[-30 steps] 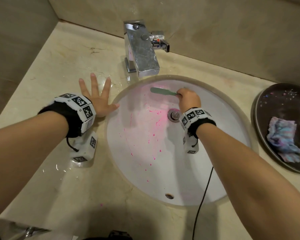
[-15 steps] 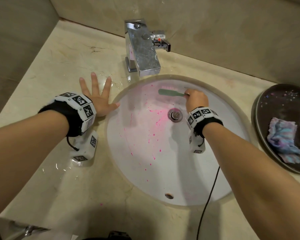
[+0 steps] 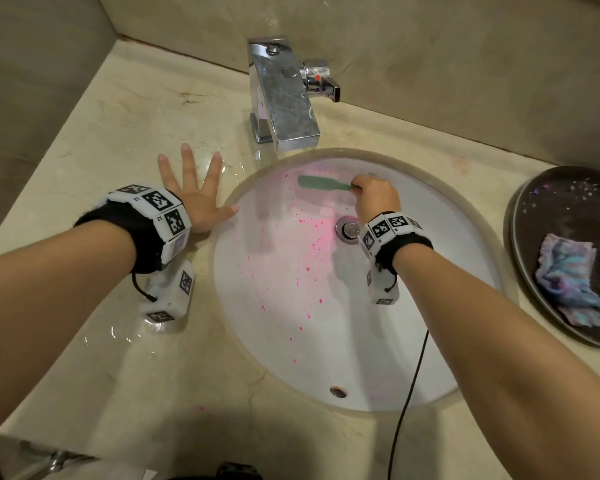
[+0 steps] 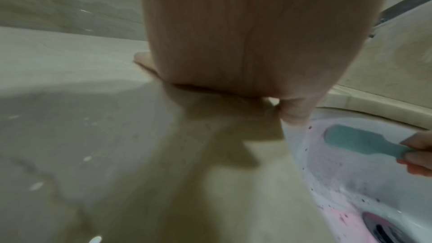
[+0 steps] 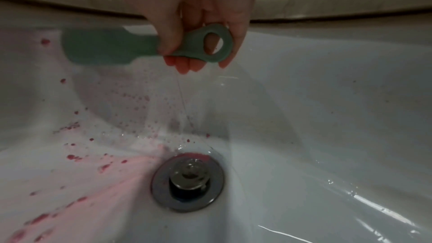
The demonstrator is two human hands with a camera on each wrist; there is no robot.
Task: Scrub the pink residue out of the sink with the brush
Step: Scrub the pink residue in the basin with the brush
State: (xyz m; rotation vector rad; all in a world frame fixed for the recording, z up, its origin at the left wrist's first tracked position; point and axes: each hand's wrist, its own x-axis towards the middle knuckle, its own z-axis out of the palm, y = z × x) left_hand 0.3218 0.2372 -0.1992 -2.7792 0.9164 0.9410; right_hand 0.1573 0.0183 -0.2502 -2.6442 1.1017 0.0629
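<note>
A round white sink (image 3: 447, 271) (image 5: 327, 99) is set in a beige marble counter. Pink residue (image 3: 312, 247) (image 5: 77, 182) is spattered over its left half and around the drain (image 3: 347, 229) (image 5: 188, 182). My right hand (image 3: 374, 197) (image 5: 194, 25) grips the handle of a green brush (image 3: 321, 183) (image 5: 105, 47) (image 4: 360, 141), whose head lies against the far wall of the bowl under the faucet. My left hand (image 3: 196, 199) (image 4: 245, 43) rests flat on the wet counter, fingers spread, thumb at the sink's rim.
A chrome faucet (image 3: 284, 105) stands behind the sink. A dark round tray (image 3: 534, 216) at the right holds a crumpled blue-purple cloth (image 3: 568, 282). A black cable (image 3: 409, 393) hangs from my right wrist across the bowl. The overflow hole (image 3: 337, 391) is at the near wall.
My right hand slid the brush rightward along the far wall of the bowl and a little back again. The left hand has stayed flat on the counter.
</note>
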